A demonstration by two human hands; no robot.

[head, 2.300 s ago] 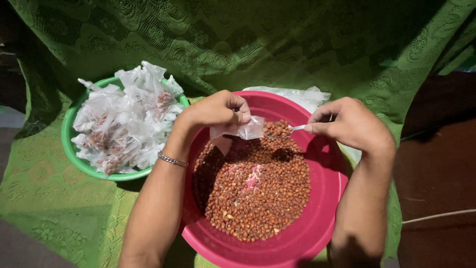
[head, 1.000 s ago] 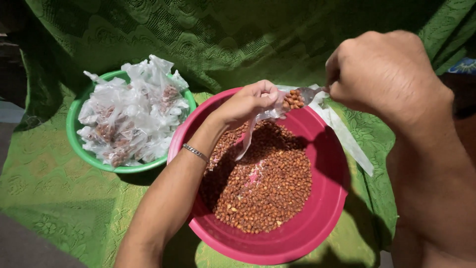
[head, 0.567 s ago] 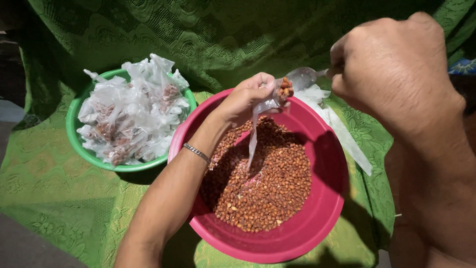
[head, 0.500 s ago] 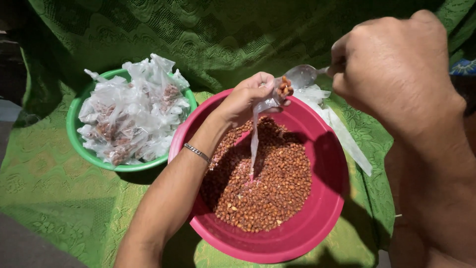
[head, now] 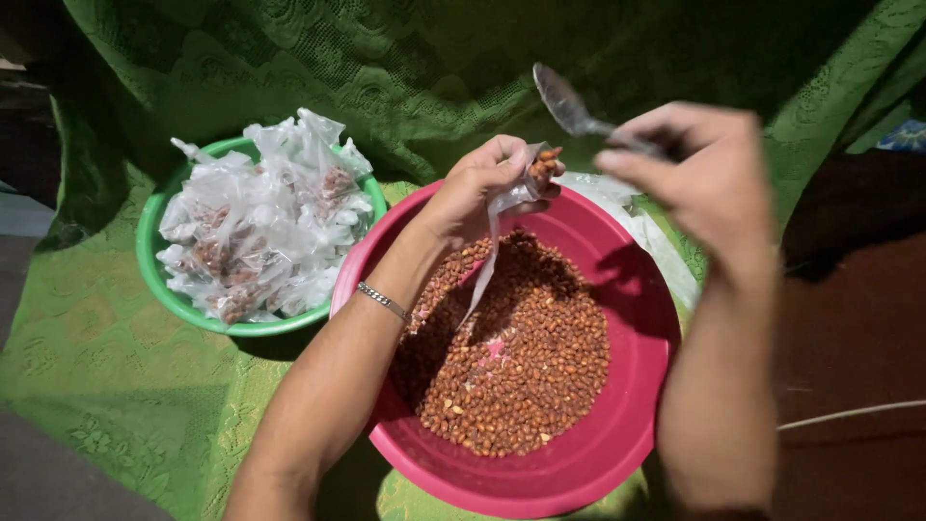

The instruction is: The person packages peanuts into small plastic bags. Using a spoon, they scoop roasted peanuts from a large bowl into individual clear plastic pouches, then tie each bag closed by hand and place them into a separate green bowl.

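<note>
Fingers of the left hand (head: 479, 188) pinch the mouth of a small clear plastic bag (head: 494, 246), a narrow grip with a few brown peanuts (head: 543, 166) at the opening; the bag's tail hangs down over the red basin (head: 637, 386). The right hand (head: 699, 178) grips a metal spoon (head: 571, 106) by the handle, bowl raised and tilted above the basin's far rim. Loose peanuts fill the basin. Left of it, a green bowl (head: 154, 280) holds filled packets (head: 256, 217), on green lace cloth (head: 116, 386).

Pink basin (head: 632, 425), green bowl (head: 159, 289), green lace-patterned cloth (head: 116, 386), reddish-brown peanuts (head: 521, 376)
</note>
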